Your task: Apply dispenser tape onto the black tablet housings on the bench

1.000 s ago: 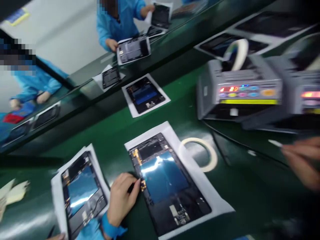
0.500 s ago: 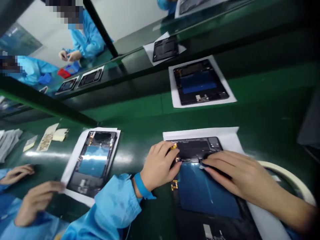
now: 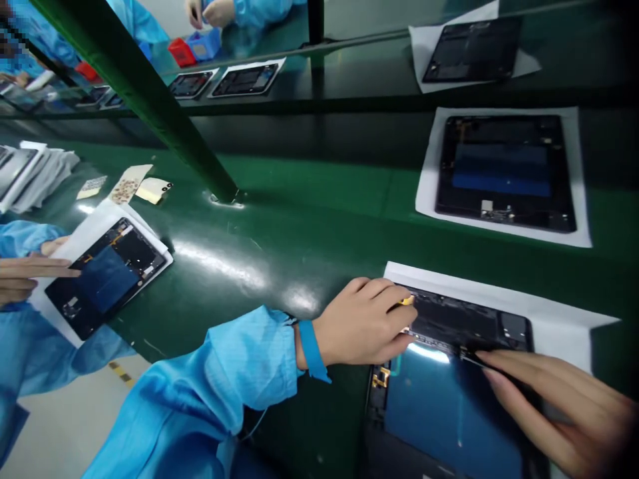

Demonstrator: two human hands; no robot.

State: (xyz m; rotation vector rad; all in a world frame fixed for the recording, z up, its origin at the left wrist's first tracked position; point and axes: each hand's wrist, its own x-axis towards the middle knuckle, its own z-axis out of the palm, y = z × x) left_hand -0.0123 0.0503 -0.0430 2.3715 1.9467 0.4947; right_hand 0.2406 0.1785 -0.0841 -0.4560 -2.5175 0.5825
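— At the far left of the green conveyor belt (image 3: 299, 219), what lies there?

— A co-worker's hand (image 3: 34, 269) with fingers stretched out flat, touching a second opened tablet on white sheets (image 3: 102, 273). Behind that tablet, further from the camera, lie small pale adhesive backing strips (image 3: 130, 185). A green slanted metal post (image 3: 150, 113) meets the belt to the right of them.

— And the person's own hands?

— Both are on the opened black tablet with a shiny blue panel (image 3: 449, 392), which lies on a white paper sheet (image 3: 554, 319) at the near right of the belt. The left hand (image 3: 367, 322), in a light blue sleeve with a blue wrist strap (image 3: 312, 349), sits at the tablet's upper left corner. Its fingers are curled close together, the tips pressing on the frame beside a small yellow part (image 3: 407, 301); whether they pinch it cannot be told.

— The right hand?

— The right hand (image 3: 559, 406) lies across the tablet's right half, fingers long, nearly straight and close together, their tips touching the seam where the dark upper section meets the blue panel. Something thin shows at the tips, but it is too blurred to tell what, or whether it is held.

— Beyond that tablet?

— A third opened black tablet on white paper (image 3: 504, 173) lies behind it, well apart. On the dark shelf further back rests a fourth dark tablet on paper (image 3: 472, 50), and left of it other workers' hands by red and blue small bins (image 3: 194, 48).
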